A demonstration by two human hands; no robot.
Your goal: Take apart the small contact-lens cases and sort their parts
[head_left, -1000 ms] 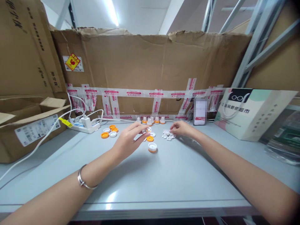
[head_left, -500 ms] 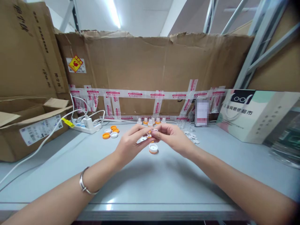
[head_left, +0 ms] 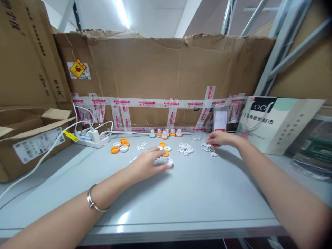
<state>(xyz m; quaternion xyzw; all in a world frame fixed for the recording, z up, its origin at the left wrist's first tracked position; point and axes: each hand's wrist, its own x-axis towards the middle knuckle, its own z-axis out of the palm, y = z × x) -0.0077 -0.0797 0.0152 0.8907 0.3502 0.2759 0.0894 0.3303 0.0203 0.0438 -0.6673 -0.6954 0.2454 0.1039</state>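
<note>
My left hand [head_left: 147, 162] is low over the middle of the table, thumb and fingers apart. Its thumb is beside a round white cap with an orange base [head_left: 168, 162], and seems to touch its near side. Something clear or pale shows inside the cap. To the right, my right hand [head_left: 220, 139] reaches to a pile of small flat white plastic pieces [head_left: 206, 148], fingertips pinched together at its top edge. A white piece appears at those fingertips, partly hidden. Just behind the left hand lie orange rings [head_left: 166, 153] and a white ring [head_left: 167, 148].
Another pile of white pieces [head_left: 186, 148] lies between the hands. Capped assemblies [head_left: 164, 134] stand at the back, near clear parts [head_left: 197, 136]. On the left are loose rings [head_left: 123, 148], small white bits [head_left: 141, 146] and a power strip [head_left: 95, 141]. A phone [head_left: 220, 121] leans behind.
My hands were together holding a small white part above the table. They have separated: the left has come down to the cap, the right has moved right to the white pieces.
</note>
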